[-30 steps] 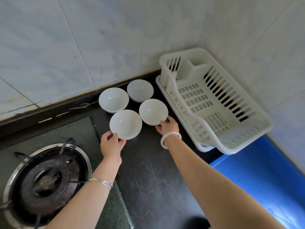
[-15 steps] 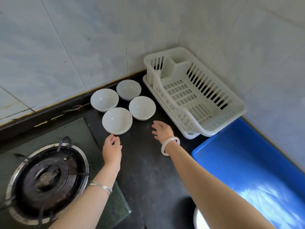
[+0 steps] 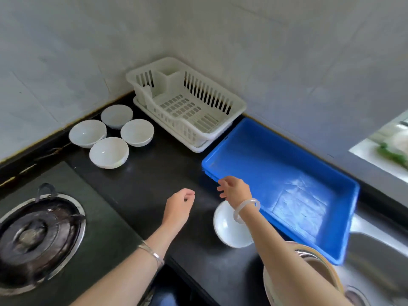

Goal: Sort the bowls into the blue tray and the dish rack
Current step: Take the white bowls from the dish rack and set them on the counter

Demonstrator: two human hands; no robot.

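Bare desk [image 3: 150, 184] between bowls [image 3: 109, 152] at 10 o'clock and tray [image 3: 276, 173] at 2; rack [image 3: 187, 102] at 12.

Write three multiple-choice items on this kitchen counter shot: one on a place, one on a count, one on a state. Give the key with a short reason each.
1. Where does the white dish rack stand?
A. In the wall corner, between the bowl cluster and the blue tray
B. On the gas burner
C. Inside the sink

2. How many white bowls sit grouped by the back wall?
A. Two
B. Four
C. Six

3. What is in the dish rack and the blue tray?
A. Both hold bowls
B. Only the tray holds a bowl
C. Both are empty

Key:
1 A: the rack sits in the corner with the tray on its near right.
2 B: four bowls cluster left of the rack; a fifth white bowl lies apart, under the right hand.
3 C: bare grid and bare blue floor show; the left hand holds nothing either.
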